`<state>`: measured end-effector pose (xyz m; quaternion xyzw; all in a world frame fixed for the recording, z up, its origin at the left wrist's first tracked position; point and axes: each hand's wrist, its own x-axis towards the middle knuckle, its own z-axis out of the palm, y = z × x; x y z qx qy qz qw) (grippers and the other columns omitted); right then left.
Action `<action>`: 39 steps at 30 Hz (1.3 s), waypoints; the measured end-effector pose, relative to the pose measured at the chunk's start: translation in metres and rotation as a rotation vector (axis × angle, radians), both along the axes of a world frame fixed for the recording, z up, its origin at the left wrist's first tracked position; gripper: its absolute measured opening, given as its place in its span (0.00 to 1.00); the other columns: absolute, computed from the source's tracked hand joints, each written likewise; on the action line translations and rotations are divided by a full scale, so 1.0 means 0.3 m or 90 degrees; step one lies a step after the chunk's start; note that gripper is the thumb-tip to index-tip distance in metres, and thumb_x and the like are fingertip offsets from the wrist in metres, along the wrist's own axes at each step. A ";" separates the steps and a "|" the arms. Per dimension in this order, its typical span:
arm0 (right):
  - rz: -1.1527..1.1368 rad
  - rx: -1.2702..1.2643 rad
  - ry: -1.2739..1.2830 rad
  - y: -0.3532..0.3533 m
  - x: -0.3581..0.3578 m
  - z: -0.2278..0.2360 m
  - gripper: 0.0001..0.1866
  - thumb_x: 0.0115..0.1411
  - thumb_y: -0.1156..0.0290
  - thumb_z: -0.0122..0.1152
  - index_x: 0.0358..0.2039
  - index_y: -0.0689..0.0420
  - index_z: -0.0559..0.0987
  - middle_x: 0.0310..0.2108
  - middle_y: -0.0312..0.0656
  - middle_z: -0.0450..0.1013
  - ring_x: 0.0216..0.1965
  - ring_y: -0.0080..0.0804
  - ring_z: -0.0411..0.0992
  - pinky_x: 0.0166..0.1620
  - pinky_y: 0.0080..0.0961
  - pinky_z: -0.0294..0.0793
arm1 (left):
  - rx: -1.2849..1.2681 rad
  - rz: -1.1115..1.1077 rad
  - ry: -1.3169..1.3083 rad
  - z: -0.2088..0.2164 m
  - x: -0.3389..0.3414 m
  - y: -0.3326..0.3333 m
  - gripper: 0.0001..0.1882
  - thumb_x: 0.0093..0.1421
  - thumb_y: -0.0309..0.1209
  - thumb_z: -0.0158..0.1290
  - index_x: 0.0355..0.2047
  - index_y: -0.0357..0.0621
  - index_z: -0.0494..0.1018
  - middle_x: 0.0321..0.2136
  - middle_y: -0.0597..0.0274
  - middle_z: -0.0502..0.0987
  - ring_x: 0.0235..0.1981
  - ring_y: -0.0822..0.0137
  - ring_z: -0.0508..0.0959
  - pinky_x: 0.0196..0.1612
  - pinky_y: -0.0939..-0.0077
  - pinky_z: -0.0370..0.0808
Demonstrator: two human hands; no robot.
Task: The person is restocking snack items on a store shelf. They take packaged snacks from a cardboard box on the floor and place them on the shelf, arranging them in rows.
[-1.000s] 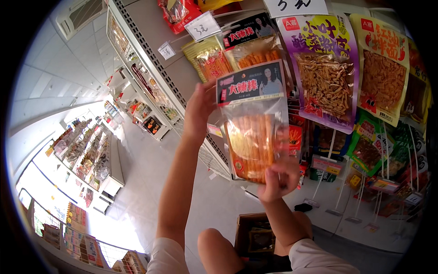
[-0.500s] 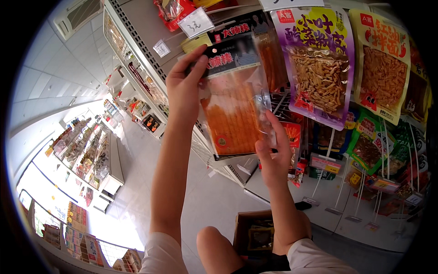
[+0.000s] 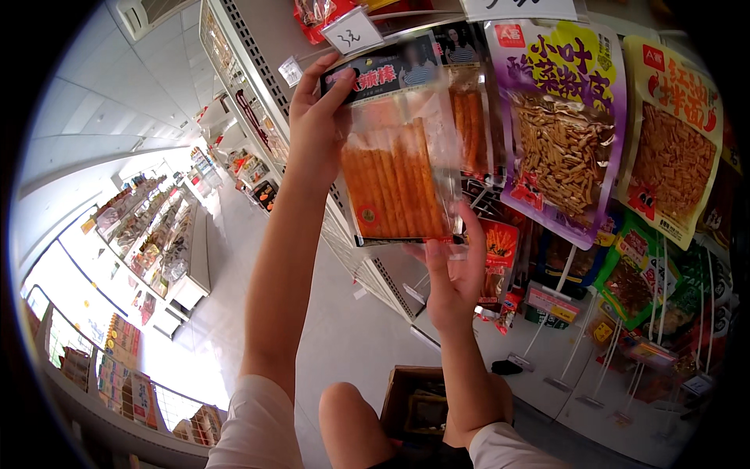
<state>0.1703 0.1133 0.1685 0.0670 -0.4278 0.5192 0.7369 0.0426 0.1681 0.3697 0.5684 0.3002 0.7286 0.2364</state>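
A clear flat packet of orange-brown snack sticks (image 3: pixel 391 180) with a black header hangs upright in front of the shelf. My left hand (image 3: pixel 319 129) pinches its upper left corner, thumb in front and fingers mostly hidden behind. At the lower right corner my right hand (image 3: pixel 453 281) has thumb and fingers around the packet's edge, the thumb tip by the bottom seam. Right behind it hangs a similar packet of snack sticks (image 3: pixel 469 117), partly covered. To the right are a purple packet (image 3: pixel 562 156) and a yellow packet (image 3: pixel 672 148) of brown dried snack pieces.
A handwritten price card (image 3: pixel 353 33) sits just above the held packet. Metal display hooks (image 3: pixel 598 367) stick out at the lower right, near green packets (image 3: pixel 637 262). An open cardboard box (image 3: pixel 402 399) holding packets stands by my knees. Farther left is another stocked shelf (image 3: pixel 164 242).
The held packet has risen slightly, closer to the similar packet behind it, and its lower end tilts less. My right hand has shifted left and around the bottom corner.
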 end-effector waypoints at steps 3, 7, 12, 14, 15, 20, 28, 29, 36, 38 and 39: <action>-0.006 0.002 -0.005 -0.007 -0.002 0.002 0.29 0.70 0.80 0.51 0.70 0.63 0.55 0.68 0.49 0.56 0.62 0.37 0.67 0.60 0.36 0.75 | -0.029 -0.043 0.001 -0.004 -0.052 0.037 0.20 0.64 0.28 0.60 0.56 0.48 0.69 0.40 0.68 0.79 0.29 0.84 0.73 0.23 0.88 0.60; -0.015 0.033 -0.035 0.002 -0.013 -0.007 0.28 0.71 0.80 0.51 0.69 0.64 0.57 0.69 0.49 0.56 0.64 0.35 0.65 0.62 0.32 0.73 | -0.011 -0.022 -0.085 -0.023 -0.017 0.029 0.23 0.66 0.26 0.58 0.59 0.50 0.65 0.42 0.64 0.80 0.39 0.77 0.80 0.37 0.84 0.75; -0.017 0.053 -0.068 -0.007 -0.008 -0.005 0.30 0.72 0.77 0.48 0.72 0.65 0.53 0.73 0.51 0.50 0.70 0.35 0.57 0.65 0.32 0.69 | 0.057 -0.117 -0.054 -0.015 -0.038 0.072 0.22 0.66 0.26 0.58 0.59 0.48 0.68 0.47 0.60 0.80 0.49 0.71 0.79 0.51 0.75 0.77; -0.002 0.053 -0.078 -0.022 -0.016 0.002 0.30 0.73 0.77 0.46 0.72 0.65 0.51 0.73 0.51 0.49 0.71 0.35 0.55 0.65 0.33 0.68 | 0.053 -0.070 -0.055 0.003 -0.044 0.076 0.22 0.65 0.26 0.58 0.59 0.46 0.70 0.48 0.61 0.80 0.49 0.71 0.79 0.52 0.75 0.76; 0.000 0.052 -0.084 -0.026 -0.013 0.003 0.30 0.73 0.77 0.45 0.72 0.65 0.51 0.73 0.51 0.49 0.71 0.35 0.55 0.65 0.33 0.68 | 0.050 -0.052 -0.057 0.006 -0.038 0.080 0.22 0.65 0.27 0.58 0.59 0.44 0.71 0.48 0.61 0.80 0.49 0.71 0.79 0.52 0.75 0.76; -0.048 0.059 -0.096 -0.046 -0.018 0.006 0.32 0.74 0.75 0.42 0.74 0.61 0.45 0.73 0.48 0.48 0.68 0.37 0.60 0.66 0.41 0.68 | 0.061 -0.093 -0.023 0.011 -0.068 0.119 0.18 0.66 0.27 0.58 0.56 0.43 0.74 0.48 0.64 0.81 0.48 0.73 0.79 0.51 0.77 0.76; -0.089 0.075 -0.042 -0.020 -0.001 -0.001 0.30 0.75 0.74 0.42 0.73 0.57 0.46 0.72 0.45 0.49 0.67 0.36 0.61 0.65 0.44 0.70 | 0.054 -0.061 -0.025 0.006 -0.016 0.136 0.12 0.68 0.28 0.56 0.50 0.41 0.77 0.44 0.64 0.82 0.44 0.73 0.81 0.47 0.76 0.78; -0.090 0.074 -0.043 -0.018 0.000 -0.003 0.30 0.75 0.74 0.42 0.73 0.57 0.46 0.72 0.45 0.49 0.67 0.36 0.61 0.65 0.44 0.70 | 0.050 -0.069 -0.026 0.002 -0.014 0.138 0.12 0.68 0.28 0.56 0.50 0.41 0.77 0.44 0.63 0.82 0.44 0.72 0.81 0.47 0.76 0.78; -0.072 0.065 -0.050 -0.012 -0.009 0.004 0.31 0.75 0.73 0.43 0.74 0.56 0.46 0.70 0.45 0.55 0.66 0.37 0.63 0.65 0.43 0.69 | 0.043 -0.109 -0.011 0.004 -0.039 0.120 0.12 0.69 0.30 0.55 0.50 0.43 0.78 0.45 0.63 0.82 0.44 0.71 0.81 0.48 0.75 0.78; -0.075 0.051 -0.046 -0.011 -0.012 0.006 0.31 0.75 0.72 0.43 0.74 0.56 0.46 0.69 0.45 0.56 0.65 0.37 0.64 0.65 0.43 0.69 | 0.041 -0.112 0.010 0.012 -0.045 0.120 0.12 0.69 0.31 0.55 0.51 0.44 0.78 0.46 0.64 0.82 0.45 0.71 0.81 0.48 0.74 0.78; -0.076 0.044 -0.045 -0.012 -0.013 0.006 0.31 0.75 0.72 0.43 0.74 0.56 0.46 0.68 0.45 0.57 0.65 0.36 0.64 0.65 0.43 0.69 | 0.040 -0.108 0.018 0.014 -0.054 0.129 0.12 0.69 0.31 0.55 0.51 0.44 0.78 0.46 0.63 0.82 0.45 0.71 0.81 0.48 0.74 0.78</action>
